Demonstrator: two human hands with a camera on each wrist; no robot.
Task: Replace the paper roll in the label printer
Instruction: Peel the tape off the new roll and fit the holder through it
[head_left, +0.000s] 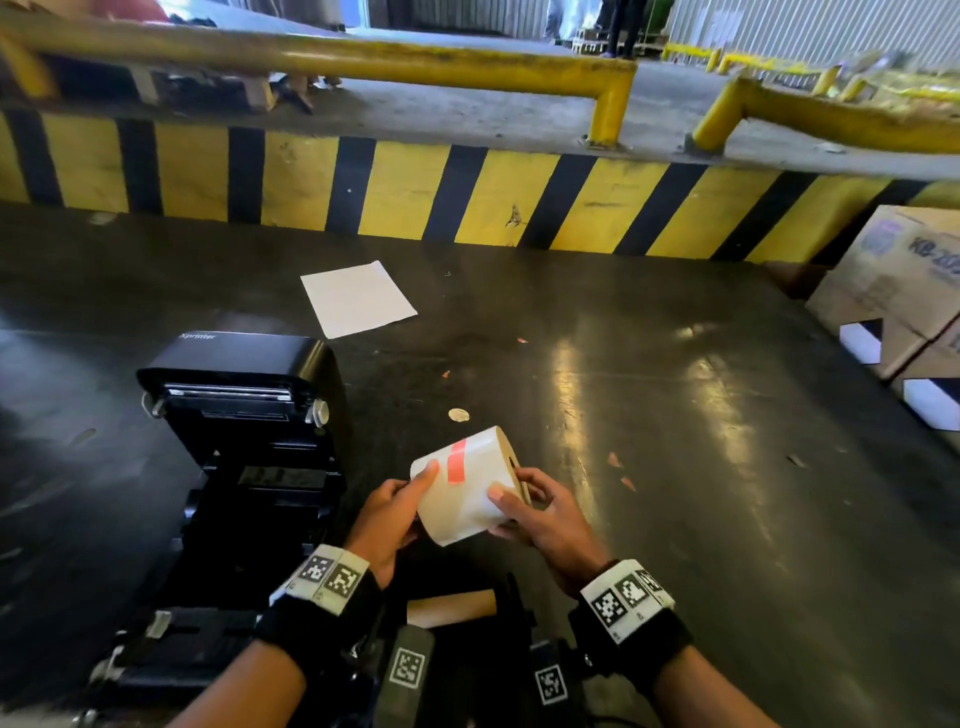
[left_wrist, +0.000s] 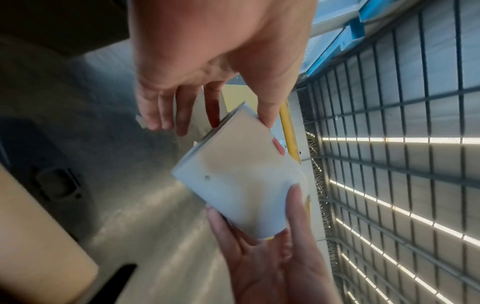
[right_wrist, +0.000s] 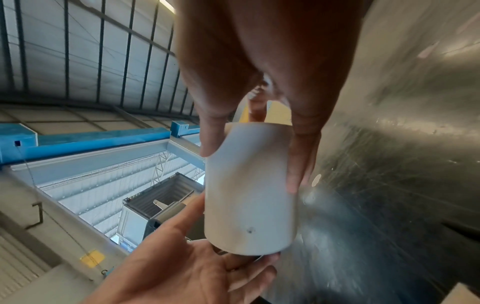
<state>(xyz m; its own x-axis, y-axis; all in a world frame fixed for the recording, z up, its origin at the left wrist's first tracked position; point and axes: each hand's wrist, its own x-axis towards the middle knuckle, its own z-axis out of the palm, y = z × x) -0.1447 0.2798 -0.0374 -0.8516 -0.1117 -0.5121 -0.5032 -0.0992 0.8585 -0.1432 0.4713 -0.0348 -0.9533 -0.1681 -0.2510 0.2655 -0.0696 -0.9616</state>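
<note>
Printer (head_left: 244, 457), black, lid raised, sits on the dark glossy surface (head_left: 649, 415) at left, its paper bay exposed. White sheet (head_left: 357, 299) lies flat beyond it, well apart. Paper roll (head_left: 470, 486), white with a red tape strip (head_left: 456, 461), held in the air just right of the printer, between both hands. Left hand (head_left: 387, 514) grips one end, thumb on the wrap; right hand (head_left: 540, 512) clasps the other end. Bare brown cardboard core (head_left: 451, 607) lies below the wrists.
</note>
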